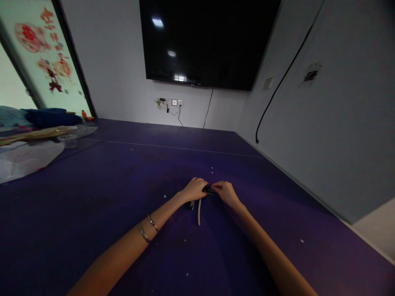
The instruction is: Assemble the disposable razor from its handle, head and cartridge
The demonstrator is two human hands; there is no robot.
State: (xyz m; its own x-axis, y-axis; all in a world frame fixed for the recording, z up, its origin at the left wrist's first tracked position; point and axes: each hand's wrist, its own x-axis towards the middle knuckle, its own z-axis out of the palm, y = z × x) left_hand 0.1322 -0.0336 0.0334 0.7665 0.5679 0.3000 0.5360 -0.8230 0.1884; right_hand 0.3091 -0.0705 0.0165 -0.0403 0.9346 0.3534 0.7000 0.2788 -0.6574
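My left hand [195,189] is closed around a small black bundle [208,190], low over the purple surface [148,255]. It looks like coiled cord, but its exact kind is too small to make out. My right hand [226,193] pinches at the bundle's right end with thumb and forefinger. Below my left hand a pale cord-like strip [199,213] points toward me, with a shorter pale piece [192,204] beside it. The fingers of my left hand partly cover the bundle.
Small white scraps [302,241] dot the surface. At the left lie a white plastic bag [33,158], a clear plastic cup [69,141] and dark blue cloth [54,118]. A television [210,41] hangs ahead; a black cable [282,78] dangles along the right wall.
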